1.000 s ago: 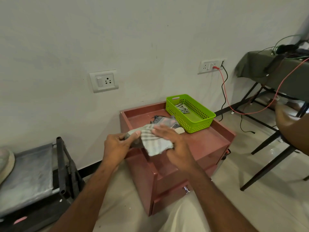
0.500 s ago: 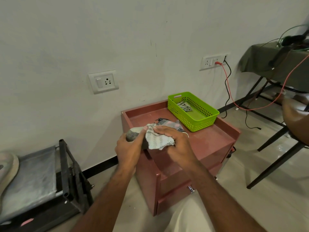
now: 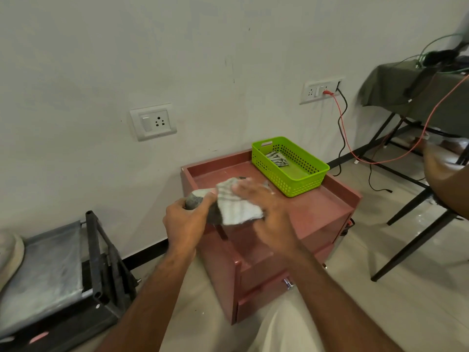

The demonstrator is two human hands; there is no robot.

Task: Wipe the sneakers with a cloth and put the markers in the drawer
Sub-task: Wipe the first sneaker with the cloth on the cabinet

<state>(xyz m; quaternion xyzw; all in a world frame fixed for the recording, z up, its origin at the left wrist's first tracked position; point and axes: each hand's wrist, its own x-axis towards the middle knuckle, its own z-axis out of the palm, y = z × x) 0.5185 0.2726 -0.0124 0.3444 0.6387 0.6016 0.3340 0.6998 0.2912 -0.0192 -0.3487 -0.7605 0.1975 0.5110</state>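
Left hand [image 3: 186,219] gripping the grey sneaker [image 3: 200,203] above the cabinet's [image 3: 337,207] front-left corner, right hand [image 3: 264,207] pressing flat on the striped cloth [image 3: 237,208], now spread wider than a moment ago — wiping underway, markers unseen.

Left hand [image 3: 186,221] around grey sneaker [image 3: 196,199], right hand [image 3: 266,207] flat on striped cloth [image 3: 234,205].
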